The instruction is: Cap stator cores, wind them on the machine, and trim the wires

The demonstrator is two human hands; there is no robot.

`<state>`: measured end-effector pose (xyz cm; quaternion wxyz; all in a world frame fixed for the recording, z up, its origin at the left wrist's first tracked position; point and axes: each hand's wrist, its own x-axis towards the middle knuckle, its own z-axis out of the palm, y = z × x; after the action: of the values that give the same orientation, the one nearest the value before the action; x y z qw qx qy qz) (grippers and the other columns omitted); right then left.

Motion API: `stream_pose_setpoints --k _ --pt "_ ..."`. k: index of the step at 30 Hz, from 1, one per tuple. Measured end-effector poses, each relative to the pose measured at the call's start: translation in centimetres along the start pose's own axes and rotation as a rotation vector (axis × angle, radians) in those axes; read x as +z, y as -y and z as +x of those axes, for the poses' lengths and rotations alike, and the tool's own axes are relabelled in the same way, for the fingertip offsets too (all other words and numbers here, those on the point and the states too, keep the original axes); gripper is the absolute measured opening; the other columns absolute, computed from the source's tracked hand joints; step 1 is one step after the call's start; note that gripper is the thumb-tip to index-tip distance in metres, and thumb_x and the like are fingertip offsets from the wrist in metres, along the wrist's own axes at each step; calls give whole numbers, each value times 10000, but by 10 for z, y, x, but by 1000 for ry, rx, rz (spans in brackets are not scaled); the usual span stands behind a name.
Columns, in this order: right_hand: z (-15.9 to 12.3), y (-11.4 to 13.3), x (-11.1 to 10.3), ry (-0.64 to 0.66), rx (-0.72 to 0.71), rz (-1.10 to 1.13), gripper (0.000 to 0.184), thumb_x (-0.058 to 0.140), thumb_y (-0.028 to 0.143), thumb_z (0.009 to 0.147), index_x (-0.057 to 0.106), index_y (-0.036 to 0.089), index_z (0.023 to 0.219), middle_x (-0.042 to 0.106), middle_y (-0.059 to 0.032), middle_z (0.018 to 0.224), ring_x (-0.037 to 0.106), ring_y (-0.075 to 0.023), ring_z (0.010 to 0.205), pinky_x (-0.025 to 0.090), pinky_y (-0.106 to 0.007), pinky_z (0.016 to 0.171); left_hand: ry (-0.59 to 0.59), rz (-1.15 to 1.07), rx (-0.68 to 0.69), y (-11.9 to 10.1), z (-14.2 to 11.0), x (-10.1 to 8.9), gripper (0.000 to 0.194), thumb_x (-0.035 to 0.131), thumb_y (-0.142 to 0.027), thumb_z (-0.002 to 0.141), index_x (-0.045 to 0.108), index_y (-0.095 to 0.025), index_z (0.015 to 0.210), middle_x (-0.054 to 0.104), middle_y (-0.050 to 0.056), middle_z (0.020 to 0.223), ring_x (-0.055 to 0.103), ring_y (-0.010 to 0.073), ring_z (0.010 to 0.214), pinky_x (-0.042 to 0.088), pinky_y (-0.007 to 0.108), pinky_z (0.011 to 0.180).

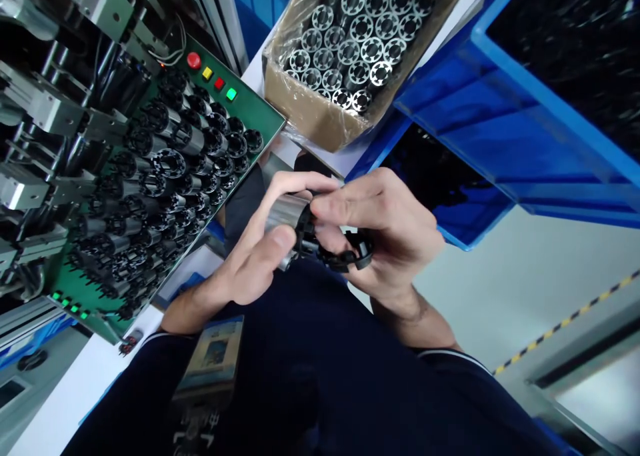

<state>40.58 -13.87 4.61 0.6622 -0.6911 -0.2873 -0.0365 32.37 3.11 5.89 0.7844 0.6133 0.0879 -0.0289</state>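
Item: your left hand [250, 259] and right hand [387, 233], both curled closed, grip a silver metal cylinder [283, 219] with black plastic fitting [353, 253], held mid-air; done: one in hand; left: brown cardboard box [310, 106] packed with more metal cylinders [353, 43].

Smooth satin metal cylinder [284, 217] with matt black plastic collar [357, 253]
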Motion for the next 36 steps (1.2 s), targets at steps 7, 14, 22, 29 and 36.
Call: stream_pose_setpoints --k 7,14,22,29,36 --pt "9 -2 -40 255 219 -170 359 784 255 1159 900 420 1456 828 -17 1070 777 -215 835 733 -403 783 -168 -317 -198 12 24 0 566 870 -788 975 690 -307 1214 690 -21 823 581 146 528 462 280 453" --pt "-18 -13 -60 411 383 90 440 911 294 1113 853 344 1546 855 -43 1183 790 -177 828 706 -308 693 -339 -472 -203 22 31 -1 426 773 -651 1007 659 -258 1127 751 25 983 606 144 599 432 269 496" --pt "-40 -7 -11 176 51 -60 543 907 285 1117 786 416 1630 939 -18 1174 833 -313 1143 734 -535 1033 -427 -529 -37 20 31 17 255 828 -513 1027 848 -262 1064 739 70 1024 666 199 854 593 335 782" --pt "-38 -10 -17 237 85 -68 516 945 316 1095 827 375 1594 862 -49 1214 832 -281 1116 773 -500 1016 -457 -415 -58 14 31 24 200 941 -430 875 849 -322 1016 711 50 1006 601 204 809 612 366 822" --pt "-36 -18 -18 240 100 -37 475 957 325 1075 856 407 1532 858 -66 1430 850 -350 1297 793 -577 1110 -553 -392 -135 7 31 33 420 787 -739 1048 838 -322 1029 742 109 1045 772 322 964 604 407 800"
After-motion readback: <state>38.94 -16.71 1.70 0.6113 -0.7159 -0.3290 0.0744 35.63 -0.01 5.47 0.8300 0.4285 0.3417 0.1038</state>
